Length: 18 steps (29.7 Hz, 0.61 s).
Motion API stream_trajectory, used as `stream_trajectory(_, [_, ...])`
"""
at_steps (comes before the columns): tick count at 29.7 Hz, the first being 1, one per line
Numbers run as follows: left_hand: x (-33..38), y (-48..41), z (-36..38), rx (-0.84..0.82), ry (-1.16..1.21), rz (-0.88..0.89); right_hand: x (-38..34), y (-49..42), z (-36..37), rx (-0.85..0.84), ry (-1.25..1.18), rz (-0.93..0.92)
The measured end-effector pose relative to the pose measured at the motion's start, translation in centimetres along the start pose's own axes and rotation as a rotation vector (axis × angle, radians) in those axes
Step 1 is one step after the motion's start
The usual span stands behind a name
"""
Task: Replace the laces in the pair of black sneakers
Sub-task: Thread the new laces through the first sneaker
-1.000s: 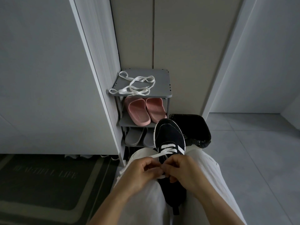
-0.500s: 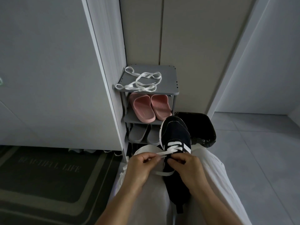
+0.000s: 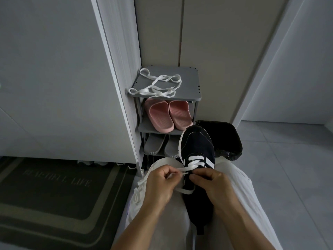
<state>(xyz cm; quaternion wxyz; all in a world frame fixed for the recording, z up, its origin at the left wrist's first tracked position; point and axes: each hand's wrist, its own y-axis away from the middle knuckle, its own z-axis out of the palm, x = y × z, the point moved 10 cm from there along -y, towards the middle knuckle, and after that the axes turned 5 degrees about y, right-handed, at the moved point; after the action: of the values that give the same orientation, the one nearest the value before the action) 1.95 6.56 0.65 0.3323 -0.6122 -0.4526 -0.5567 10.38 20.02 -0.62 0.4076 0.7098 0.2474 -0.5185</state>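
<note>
Footwear under work: one black sneaker lies on the person's lap, on the white trousers. Its long axis runs straight away from the body, toe far and heel near. Two rows of lacing are in place at the toe end, and the eyelets nearer the heel appear unfilled.

Left hand sits just left of the sneaker, fingers clenched round the white lace, which runs taut from the laced rows leftward into the fist. A slack loop hangs below the knuckles.

Right hand rests on the sneaker's right side, fingers curled and gripping the upper at the eyelet rows. Whether a strand also lies under those fingertips cannot be told.

Judgement: the next empty eyelet lies to the right of the left fist, between both hands. The right hand is nearer to it, so the lace must travel rightward across the throat.

A spare lace lies loose on the shoe rack.
</note>
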Motion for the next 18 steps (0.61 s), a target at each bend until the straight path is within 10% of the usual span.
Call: stream_trajectory(18, [0.4,-0.6,1.4,-0.101,0.027,-0.026,-2.0,0.0,-0.5,-0.012,0.239,-0.179])
